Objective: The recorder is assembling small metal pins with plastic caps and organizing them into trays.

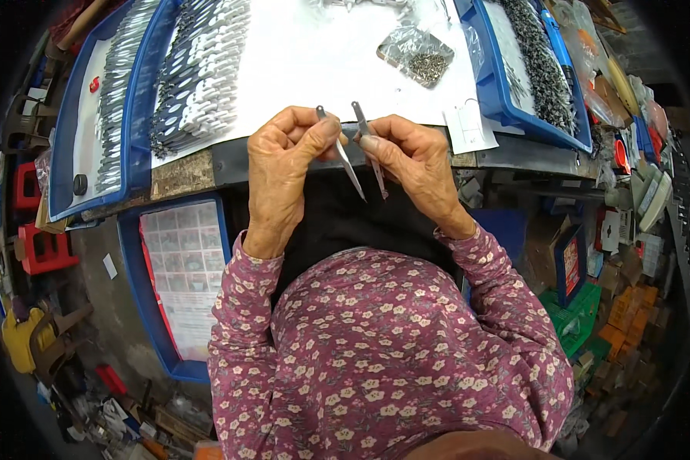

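Left hand [284, 157] pinches a slim, tapering metal piece [346, 163] closed between thumb and fingers. Right hand [414, 157], thumb likewise pressed down, grips a narrow metal strip [359, 116]. Both slant, apart, just before the bench edge [257, 166]. Smooth white paper [307, 77] on top. Crinkled clear bag [425, 61]: small brassy bits [428, 70]. Left blue plastic tray [136, 146]: stacked slender metallic pieces [115, 107]. Right blue tray [492, 84]: dense dark-and-silver parts [540, 69], apparently small, shapes unclear.
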